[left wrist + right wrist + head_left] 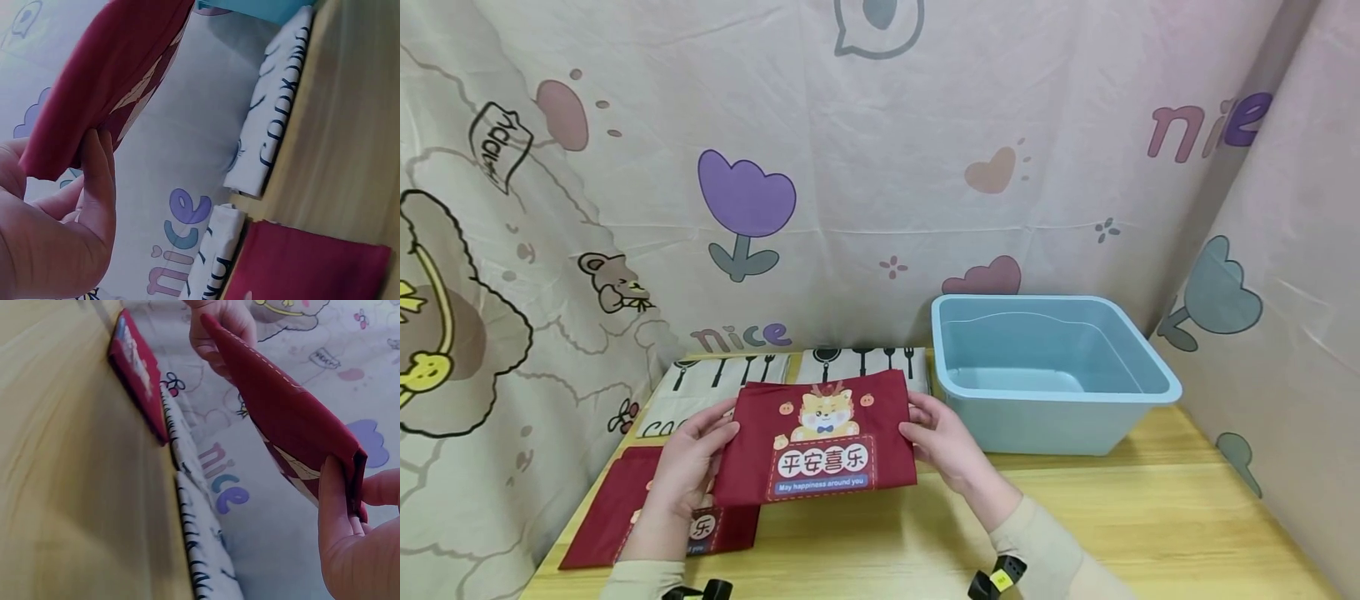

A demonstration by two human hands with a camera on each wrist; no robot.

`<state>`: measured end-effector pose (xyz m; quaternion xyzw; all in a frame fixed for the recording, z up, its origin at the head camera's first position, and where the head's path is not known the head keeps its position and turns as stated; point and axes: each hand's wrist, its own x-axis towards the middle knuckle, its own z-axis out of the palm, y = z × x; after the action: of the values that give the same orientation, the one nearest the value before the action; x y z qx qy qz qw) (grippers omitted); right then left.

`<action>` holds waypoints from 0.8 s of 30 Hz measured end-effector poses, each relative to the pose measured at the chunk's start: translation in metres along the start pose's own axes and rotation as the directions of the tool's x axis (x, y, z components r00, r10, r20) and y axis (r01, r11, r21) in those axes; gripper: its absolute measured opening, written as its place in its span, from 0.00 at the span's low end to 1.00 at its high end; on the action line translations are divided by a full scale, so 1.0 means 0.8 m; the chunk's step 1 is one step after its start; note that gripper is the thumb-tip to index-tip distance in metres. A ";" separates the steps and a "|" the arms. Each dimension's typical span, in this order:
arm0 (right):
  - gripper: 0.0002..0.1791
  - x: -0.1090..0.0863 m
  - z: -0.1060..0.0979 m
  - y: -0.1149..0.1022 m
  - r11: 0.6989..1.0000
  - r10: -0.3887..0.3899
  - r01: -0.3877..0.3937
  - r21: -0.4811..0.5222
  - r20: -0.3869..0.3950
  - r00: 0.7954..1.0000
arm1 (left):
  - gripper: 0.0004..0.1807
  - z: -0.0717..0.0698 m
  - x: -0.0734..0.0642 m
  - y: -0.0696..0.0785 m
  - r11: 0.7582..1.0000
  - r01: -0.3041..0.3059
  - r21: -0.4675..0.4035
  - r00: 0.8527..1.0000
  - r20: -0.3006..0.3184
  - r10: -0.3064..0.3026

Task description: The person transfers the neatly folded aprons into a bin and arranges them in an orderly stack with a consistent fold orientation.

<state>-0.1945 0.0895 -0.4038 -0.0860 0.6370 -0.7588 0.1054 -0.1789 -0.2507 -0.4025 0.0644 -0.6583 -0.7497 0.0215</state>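
A folded dark red cloth point(748, 467) with a cartoon animal, Chinese characters and "May happiness around you" is held up above the table, tilted toward me. My left hand point(688, 462) pinches its left edge, thumb in front and fingers behind. At the right edge, my right hand point(951, 446) pinches it the same way; the right wrist view shows the thumb and fingers point(334, 500) on either side of the folded layers. Beneath my left forearm, a second folded red cloth point(606, 508) of the same kind lies on the table, partly hidden.
Two folded white cloths with black utensil prints, one left point(700, 392) and one right point(913, 362), lie along the back of the wooden table point(1075, 517). A light blue plastic bin point(1045, 425) stands at the back right. Printed curtains point(865, 167) hang behind and at both sides.
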 end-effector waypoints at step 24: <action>0.31 -0.004 -0.008 -0.060 0.998 -0.069 0.068 0.016 0.023 0.997 | 0.18 0.025 -0.004 0.034 0.969 -0.101 -0.227 0.993 0.043 0.114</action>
<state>-0.1956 0.1039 -0.3577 -0.1160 0.6264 -0.7658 0.0875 -0.1796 -0.2344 -0.3732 0.0048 -0.5722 -0.8185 0.0508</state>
